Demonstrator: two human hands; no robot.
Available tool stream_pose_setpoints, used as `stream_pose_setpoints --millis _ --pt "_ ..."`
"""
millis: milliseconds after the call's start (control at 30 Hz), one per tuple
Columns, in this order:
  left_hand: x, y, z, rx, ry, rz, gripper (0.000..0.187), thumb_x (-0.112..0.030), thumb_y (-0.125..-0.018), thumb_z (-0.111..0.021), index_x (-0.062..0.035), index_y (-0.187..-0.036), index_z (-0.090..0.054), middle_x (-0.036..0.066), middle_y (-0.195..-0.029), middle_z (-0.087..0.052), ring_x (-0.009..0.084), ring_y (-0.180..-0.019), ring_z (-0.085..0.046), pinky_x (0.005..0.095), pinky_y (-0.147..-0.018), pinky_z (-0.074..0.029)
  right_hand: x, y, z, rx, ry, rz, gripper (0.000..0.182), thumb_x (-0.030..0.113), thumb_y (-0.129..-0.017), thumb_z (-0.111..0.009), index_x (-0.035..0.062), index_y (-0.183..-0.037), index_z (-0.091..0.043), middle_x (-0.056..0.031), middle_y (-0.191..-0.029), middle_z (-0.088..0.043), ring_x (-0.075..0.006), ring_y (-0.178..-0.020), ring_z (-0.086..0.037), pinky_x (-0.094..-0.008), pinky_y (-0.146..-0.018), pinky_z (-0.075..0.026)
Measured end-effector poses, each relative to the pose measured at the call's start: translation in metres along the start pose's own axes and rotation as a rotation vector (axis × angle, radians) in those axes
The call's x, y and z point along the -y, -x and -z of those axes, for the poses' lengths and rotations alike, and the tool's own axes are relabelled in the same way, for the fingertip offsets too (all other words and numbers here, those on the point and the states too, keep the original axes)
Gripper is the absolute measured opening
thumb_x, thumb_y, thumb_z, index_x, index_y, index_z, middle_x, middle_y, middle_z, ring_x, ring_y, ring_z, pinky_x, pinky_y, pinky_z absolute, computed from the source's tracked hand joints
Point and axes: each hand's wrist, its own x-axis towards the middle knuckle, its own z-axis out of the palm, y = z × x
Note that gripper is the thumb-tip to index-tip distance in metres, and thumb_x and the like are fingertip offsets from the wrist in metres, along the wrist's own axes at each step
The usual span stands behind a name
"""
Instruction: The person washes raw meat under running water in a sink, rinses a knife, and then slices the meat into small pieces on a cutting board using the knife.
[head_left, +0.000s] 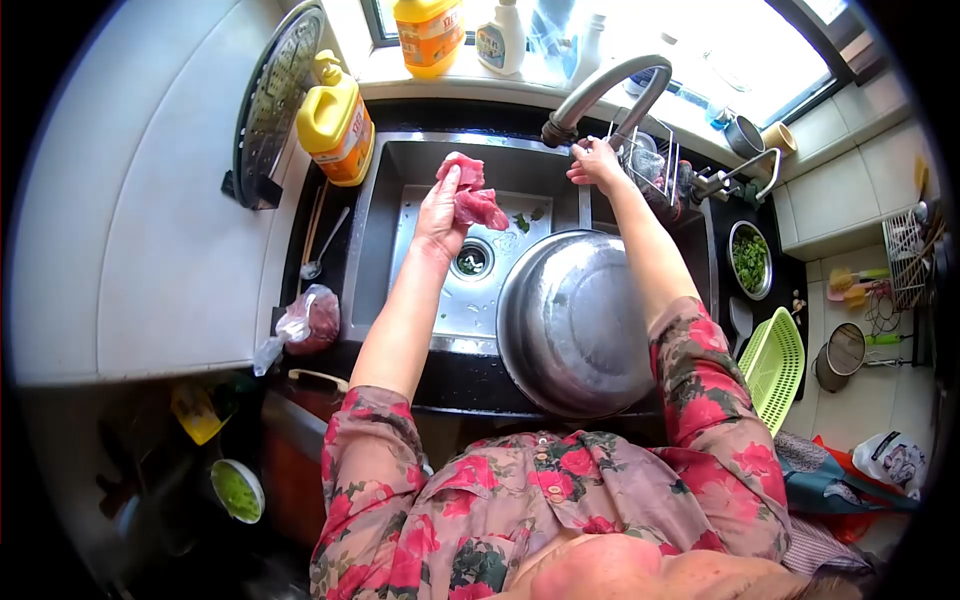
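Observation:
My left hand (443, 212) grips a piece of raw pink meat (474, 195) over the left basin of the steel sink (372, 225). Below the meat lie the drain (472, 261) and a few green leaf scraps (522, 222). My right hand (594, 162) is beneath the head of the curved faucet (640, 75), above the divider side of the right basin. Its fingers are partly spread and hold nothing that I can see. A large steel bowl (575, 325) rests upside down over the sink's front right part.
Yellow detergent jug (335, 130) and bagged meat (312, 320) are on the left. Bottles (500, 40) line the windowsill. To the right are a wire rack (655, 165), a bowl of chopped greens (749, 260) and a green basket (775, 368).

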Motion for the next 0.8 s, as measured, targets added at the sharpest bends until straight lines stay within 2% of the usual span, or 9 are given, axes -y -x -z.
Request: stream_pose_setpoints --millis 67,133,267,500,567,633,700,767,800 --pt "0.008 -0.01 -0.001 -0.019 -0.044 0.045 0.038 -0.034 -0.092 -0.063 -0.0093 -0.121 -0.056 0.008 -0.104 -0.063 0.0209 -0.088 -0.065 0.0365 -0.075 -0.058 0.002 -0.009 -0.005 -0.02 -0.023 -0.021 0.036 0.018 -0.094 -0.058 0.0019 -0.125 -0.05 -0.0159 -0.079 -0.065 -0.023 -0.061 -0.069 -0.0321 -0.046 -0.056" --pt "0.017 -0.022 -0.007 -0.034 -0.025 0.046 0.04 -0.035 -0.091 -0.064 -0.0084 -0.12 -0.056 0.008 -0.103 -0.063 0.0203 -0.084 -0.065 0.0369 -0.07 -0.059 0.004 -0.01 -0.007 -0.11 0.12 0.049 0.021 0.019 -0.095 -0.053 -0.0005 -0.091 -0.06 -0.0097 -0.065 -0.063 -0.0204 -0.053 -0.067 -0.032 -0.046 -0.057" --pt "0.031 -0.038 -0.018 -0.003 -0.077 0.075 0.037 -0.031 -0.09 -0.067 -0.0081 -0.118 -0.057 0.008 -0.102 -0.064 0.0209 -0.082 -0.065 0.0364 -0.069 -0.058 -0.001 -0.011 -0.009 -0.027 0.341 0.18 0.023 0.02 -0.096 -0.05 0.0007 -0.089 -0.061 -0.0087 -0.061 -0.064 -0.0185 -0.051 -0.067 -0.0305 -0.043 -0.055" --pt "0.035 -0.052 -0.036 0.054 -0.231 0.104 0.03 -0.02 -0.091 -0.066 -0.0065 -0.116 -0.056 0.01 -0.103 -0.067 0.0232 -0.074 -0.067 0.0369 -0.068 -0.057 0.0 -0.01 -0.007 -0.016 0.378 0.192 0.022 0.016 -0.094 -0.051 -0.0003 -0.083 -0.061 -0.0101 -0.061 -0.064 -0.0199 -0.052 -0.067 -0.0322 -0.045 -0.056" --pt "0.033 -0.053 -0.043 0.044 -0.403 0.116 0.032 -0.019 -0.09 -0.067 -0.0043 -0.115 -0.056 0.012 -0.103 -0.068 0.0228 -0.071 -0.067 0.0356 -0.063 -0.058 -0.001 -0.007 -0.007 -0.005 0.342 0.218 0.022 0.014 -0.092 -0.052 -0.0051 -0.103 -0.052 -0.0162 -0.068 -0.066 -0.0259 -0.052 -0.067 -0.0343 -0.047 -0.057" --pt "0.034 -0.059 -0.04 0.019 -0.496 0.109 0.035 -0.01 -0.085 -0.069 -0.0012 -0.116 -0.054 0.015 -0.094 -0.068 0.0215 -0.066 -0.068 0.0328 -0.057 -0.058 0.017 0.019 -0.01 0.012 0.457 0.112 0.034 0.019 -0.092 -0.052 -0.0058 -0.113 -0.043 -0.0183 -0.074 -0.067 -0.0284 -0.053 -0.067 -0.0344 -0.046 -0.057" --pt "0.032 -0.058 -0.042 0.018 -0.689 0.028 0.039 -0.016 -0.084 -0.072 -0.0015 -0.115 -0.054 0.011 -0.092 -0.07 0.0186 -0.071 -0.068 0.032 -0.053 -0.056 0.05 0.074 -0.014 0.099 0.317 0.199 0.037 0.025 -0.092 -0.052 -0.0031 -0.113 -0.041 -0.0202 -0.085 -0.066 -0.0296 -0.057 -0.068 -0.0371 -0.047 -0.058" --pt "0.032 -0.055 -0.043 0.044 -0.782 0.01 0.037 -0.018 -0.083 -0.074 -0.0026 -0.112 -0.057 0.006 -0.085 -0.069 0.0144 -0.07 -0.066 0.0286 -0.056 -0.054 0.061 0.093 -0.021 0.393 0.129 0.096 0.039 0.029 -0.093 -0.051 -0.0013 -0.115 -0.042 -0.0219 -0.099 -0.064 -0.0305 -0.063 -0.069 -0.0402 -0.048 -0.058" --pt "0.041 -0.069 -0.028 0.08 -0.995 -0.073 0.035 -0.016 -0.082 -0.073 -0.0034 -0.111 -0.058 0.005 -0.086 -0.068 0.013 -0.072 -0.065 0.0277 -0.059 -0.053 0.042 0.068 -0.033 0.607 0.07 0.028 0.043 0.03 -0.092 -0.053 0.0009 -0.122 -0.041 -0.0226 -0.106 -0.06 -0.0314 -0.071 -0.07 -0.0426 -0.05 -0.059"
